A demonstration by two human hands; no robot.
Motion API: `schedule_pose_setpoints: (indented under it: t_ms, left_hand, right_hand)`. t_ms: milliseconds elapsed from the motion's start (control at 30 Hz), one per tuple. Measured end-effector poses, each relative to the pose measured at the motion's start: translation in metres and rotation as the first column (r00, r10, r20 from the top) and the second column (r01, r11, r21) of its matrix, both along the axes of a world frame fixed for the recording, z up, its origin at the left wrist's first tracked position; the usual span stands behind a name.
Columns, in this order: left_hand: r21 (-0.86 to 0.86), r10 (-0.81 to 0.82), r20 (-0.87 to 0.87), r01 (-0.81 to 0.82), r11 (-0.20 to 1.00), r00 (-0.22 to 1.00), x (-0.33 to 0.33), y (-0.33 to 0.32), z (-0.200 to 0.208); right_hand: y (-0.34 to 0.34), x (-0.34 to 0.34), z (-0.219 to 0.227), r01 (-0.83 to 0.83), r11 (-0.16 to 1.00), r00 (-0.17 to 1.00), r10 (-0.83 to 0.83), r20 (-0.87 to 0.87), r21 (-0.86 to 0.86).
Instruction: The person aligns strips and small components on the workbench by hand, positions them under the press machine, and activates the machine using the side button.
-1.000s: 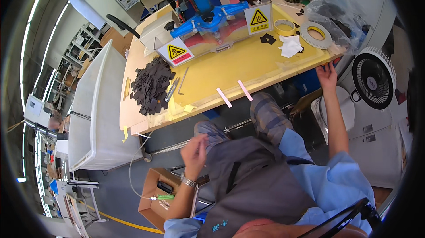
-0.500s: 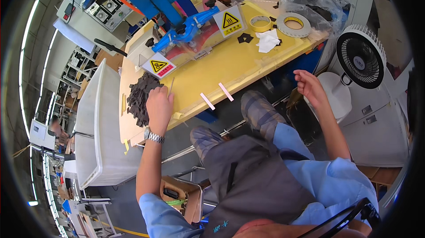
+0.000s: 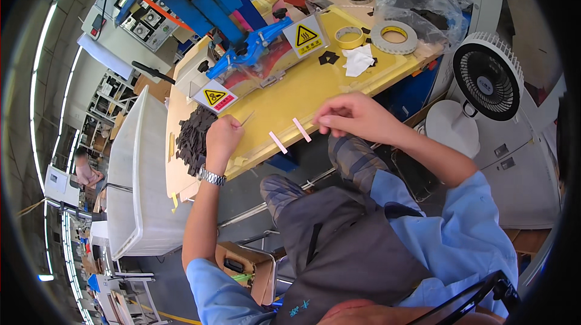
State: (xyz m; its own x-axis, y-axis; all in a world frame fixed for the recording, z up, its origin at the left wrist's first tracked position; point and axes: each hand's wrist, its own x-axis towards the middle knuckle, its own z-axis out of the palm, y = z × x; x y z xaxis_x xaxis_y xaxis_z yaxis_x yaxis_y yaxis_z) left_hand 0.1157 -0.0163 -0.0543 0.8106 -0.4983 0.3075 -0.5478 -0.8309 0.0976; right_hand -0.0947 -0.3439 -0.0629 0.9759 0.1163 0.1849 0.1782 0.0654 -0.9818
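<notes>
My left hand [image 3: 224,138], with a metal watch on its wrist, is closed in a pinch around a thin pointed tool [image 3: 248,118]. It is beside a heap of small dark brown strips [image 3: 195,138] on the yellow-topped table. My right hand [image 3: 360,120] hovers near the table's front edge, fingers loosely bent and apart, with nothing visible in them. Just left of its fingertips lies a narrow pale pink strip [image 3: 301,130]. A second pale strip [image 3: 278,143] lies further left, and both reach over the edge.
Behind the hands stands a blue press [image 3: 245,52] with warning signs. Tape rolls [image 3: 394,37], white scraps [image 3: 359,60] and a clear plastic bag [image 3: 423,7] lie at the back right. A fan [image 3: 489,80] stands at the right, a white bin [image 3: 136,167] at the left.
My right hand has come in from the right to beside the pale strips. My left hand has drawn off the dark heap slightly toward the right, the thin tool now tilting rightward.
</notes>
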Motion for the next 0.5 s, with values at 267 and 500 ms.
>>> schedule_pose_setpoints:
  t_ms: [267,500]
  left_hand:
    - [-0.580,-0.325,-0.676,-0.206,0.788,0.661,-0.043,-0.062,0.026]
    - [-0.620,-0.603,-0.764,-0.525,0.584,0.231,-0.023,-0.086,0.003]
  right_hand:
    - [0.041,0.086,-0.012,0.042,0.926,0.988,0.016,0.151,-0.376]
    - [0.049,0.079,-0.009,0.196,0.805,0.951,-0.017,0.309,-0.560]
